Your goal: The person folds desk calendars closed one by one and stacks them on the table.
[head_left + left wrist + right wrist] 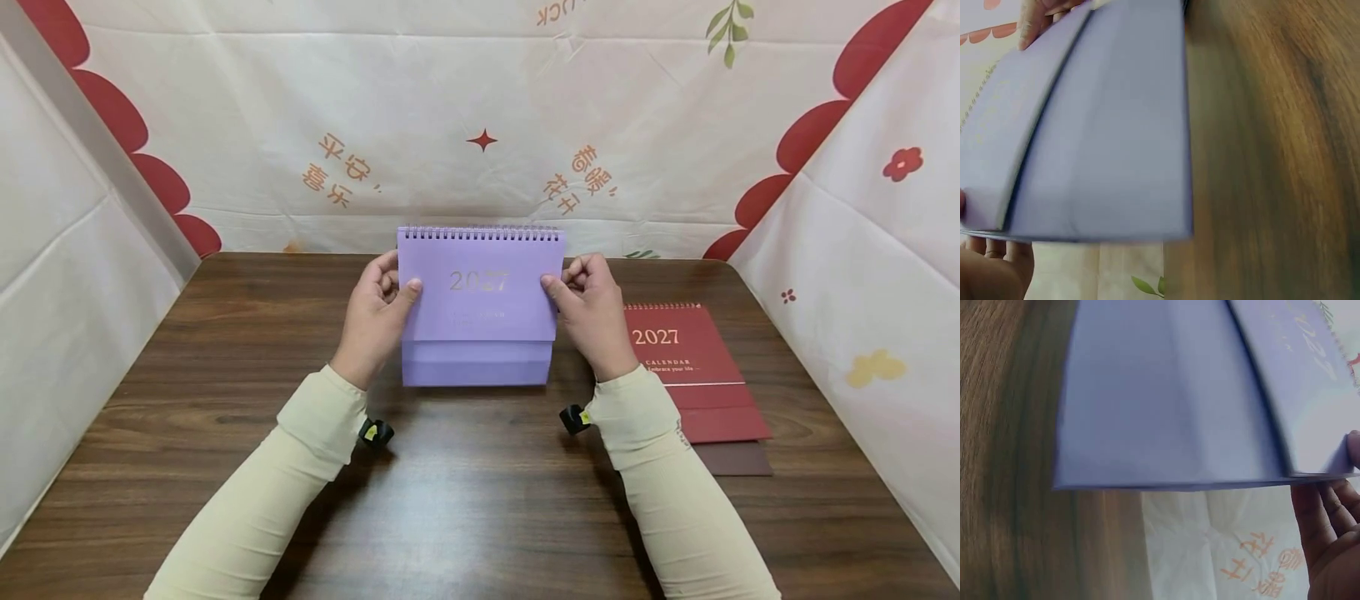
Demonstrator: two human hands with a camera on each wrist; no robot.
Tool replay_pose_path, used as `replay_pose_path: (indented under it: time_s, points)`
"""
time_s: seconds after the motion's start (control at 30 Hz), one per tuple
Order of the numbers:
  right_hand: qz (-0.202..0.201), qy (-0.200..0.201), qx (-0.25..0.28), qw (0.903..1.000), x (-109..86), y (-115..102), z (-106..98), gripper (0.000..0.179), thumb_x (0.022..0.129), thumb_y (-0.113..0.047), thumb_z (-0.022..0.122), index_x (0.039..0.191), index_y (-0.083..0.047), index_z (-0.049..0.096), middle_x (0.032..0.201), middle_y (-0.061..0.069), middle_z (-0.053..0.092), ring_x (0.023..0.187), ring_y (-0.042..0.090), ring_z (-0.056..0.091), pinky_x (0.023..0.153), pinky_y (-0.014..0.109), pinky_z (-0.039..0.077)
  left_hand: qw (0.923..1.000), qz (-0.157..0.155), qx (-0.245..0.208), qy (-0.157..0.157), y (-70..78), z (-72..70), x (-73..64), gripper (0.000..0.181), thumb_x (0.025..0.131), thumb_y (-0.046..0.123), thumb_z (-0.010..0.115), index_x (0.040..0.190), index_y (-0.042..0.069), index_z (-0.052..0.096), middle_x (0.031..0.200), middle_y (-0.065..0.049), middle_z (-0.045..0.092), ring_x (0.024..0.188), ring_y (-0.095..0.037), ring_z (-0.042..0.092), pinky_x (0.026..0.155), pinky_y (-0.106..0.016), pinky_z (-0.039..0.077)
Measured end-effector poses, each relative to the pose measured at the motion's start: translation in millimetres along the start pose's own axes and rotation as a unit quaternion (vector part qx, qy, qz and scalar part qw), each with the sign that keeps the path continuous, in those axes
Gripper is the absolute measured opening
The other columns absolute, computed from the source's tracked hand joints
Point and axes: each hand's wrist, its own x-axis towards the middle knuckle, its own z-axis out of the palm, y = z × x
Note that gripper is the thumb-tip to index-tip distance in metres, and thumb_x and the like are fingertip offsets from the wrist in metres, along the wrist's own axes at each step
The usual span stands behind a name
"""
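A purple spiral-bound desk calendar with "2027" on its cover is held up in front of the person, its wire binding along the top. The left hand pinches its left edge, thumb on the cover and the other fingers behind. On the opposite edge, the right hand pinches it the same way. Both wrist views show the calendar's plain lower panel close up, below the shorter cover pages. In the right wrist view, fingers of the right hand lie behind the board.
To the right, a red 2027 desk calendar lies on the brown wooden table, partly covered by the right forearm. Printed white cloth hangs behind the table and along both sides.
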Motion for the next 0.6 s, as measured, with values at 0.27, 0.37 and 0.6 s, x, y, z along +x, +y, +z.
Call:
replay_pose_path:
  time_s: [0.27,0.37,0.6]
  points:
    - [-0.014,-0.013,-0.051,0.9985,5.3,-2,-2,0.039,0.096,-0.015,0.068,0.132,-0.003,0.058,0.092,0.012,0.067,0.077,0.012,0.058,0.067,0.021,0.047,0.9933,-0.012,0.087,-0.074,-0.5,-2.4,-1.9,0.029,0.103,0.009,0.053,0.129,-0.004,0.046,0.116,-0.019,0.062,0.099,-0.022,0.059,0.079,-0.03,0.05]
    - [0.007,-0.034,-0.052,0.9981,6.0,-2,-3,0.033,0.098,-0.018,0.066,0.128,-0.004,0.062,0.094,0.012,0.065,0.08,0.016,0.056,0.065,0.022,0.047,0.9939,-0.026,0.065,-0.086,-1.5,-5.0,-1.5,0.029,0.103,0.009,0.052,0.129,-0.003,0.045,0.114,-0.02,0.062,0.095,-0.023,0.061,0.075,-0.031,0.053]
    - [0.126,-0.228,0.04,0.9647,4.5,6,-13,0.037,0.104,-0.015,0.052,0.138,-0.001,0.048,0.108,0.02,0.062,0.09,0.022,0.062,0.079,0.04,0.056,0.9955,-0.055,-0.021,-0.073,-5.5,-12.2,2.9,0.031,0.104,0.008,0.051,0.133,-0.001,0.044,0.108,-0.016,0.061,0.087,-0.019,0.064,0.07,-0.03,0.056]
